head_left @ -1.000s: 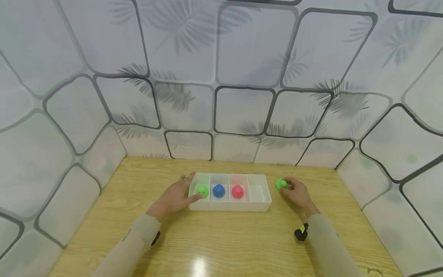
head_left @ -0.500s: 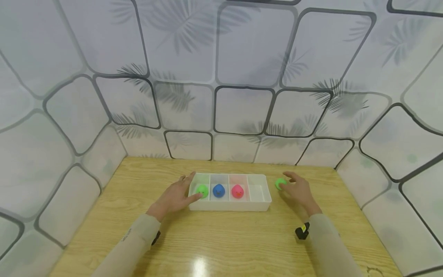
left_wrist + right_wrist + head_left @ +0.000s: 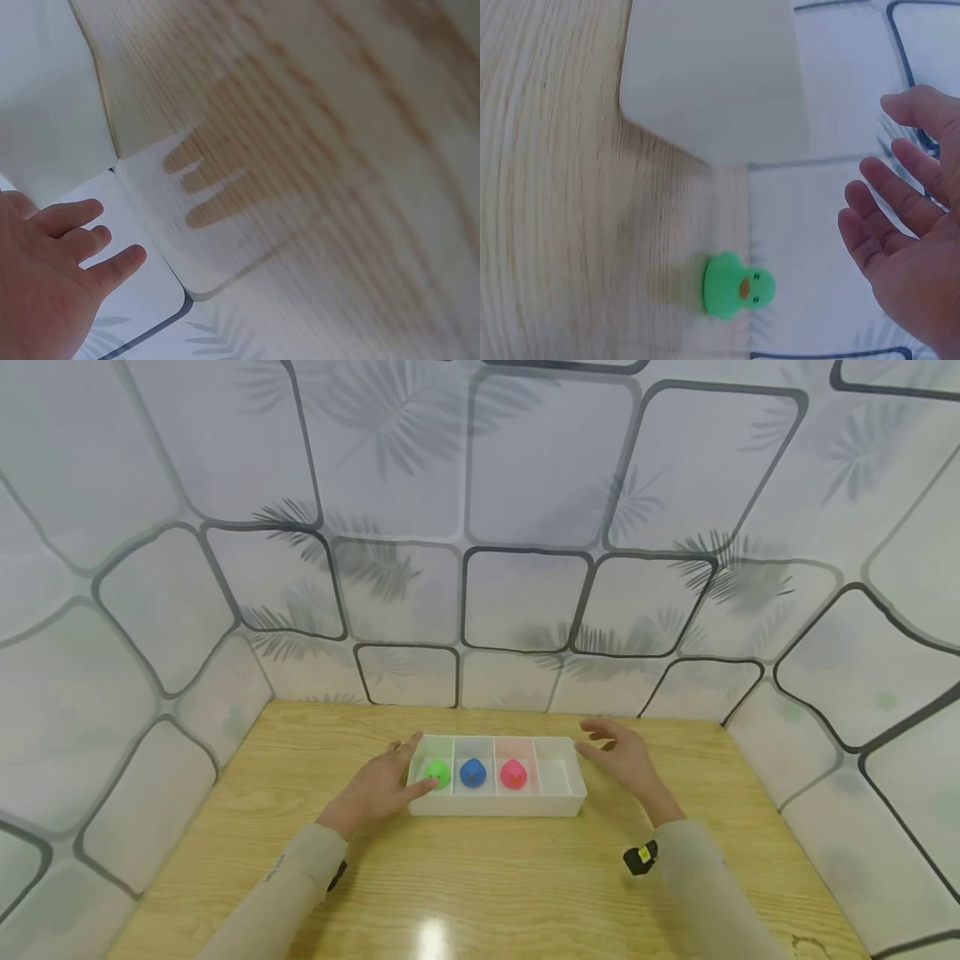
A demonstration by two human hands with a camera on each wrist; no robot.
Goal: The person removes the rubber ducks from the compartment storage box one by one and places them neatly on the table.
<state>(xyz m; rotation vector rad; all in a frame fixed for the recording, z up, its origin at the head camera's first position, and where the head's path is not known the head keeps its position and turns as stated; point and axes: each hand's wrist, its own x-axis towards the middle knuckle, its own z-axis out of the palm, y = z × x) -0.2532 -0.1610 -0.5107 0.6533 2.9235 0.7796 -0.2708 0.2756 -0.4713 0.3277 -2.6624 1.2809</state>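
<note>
A white divided box point(image 3: 495, 807) lies on the table, with a green rubber duck point(image 3: 437, 770), a blue rubber duck point(image 3: 472, 772) and a pink rubber duck point(image 3: 513, 773) each in its own compartment. My left hand point(image 3: 375, 787) spans the box's left end, fingers extended, thumb across the front near the green duck. At the right end, my right hand point(image 3: 622, 764) hovers with spread fingers, fingertips right at the box's corner, holding nothing. Another green duck point(image 3: 731, 286) sits on the table beside the box in the right wrist view; in the head view the right hand hides it.
The wooden table point(image 3: 495, 885) is bounded at the back and both sides by patterned walls point(image 3: 525, 602). A black wrist device point(image 3: 640, 858) shows by the right sleeve.
My right hand has let go of the green duck at the right and moved left, up to the box's right end. The left hand and the box stay in place.
</note>
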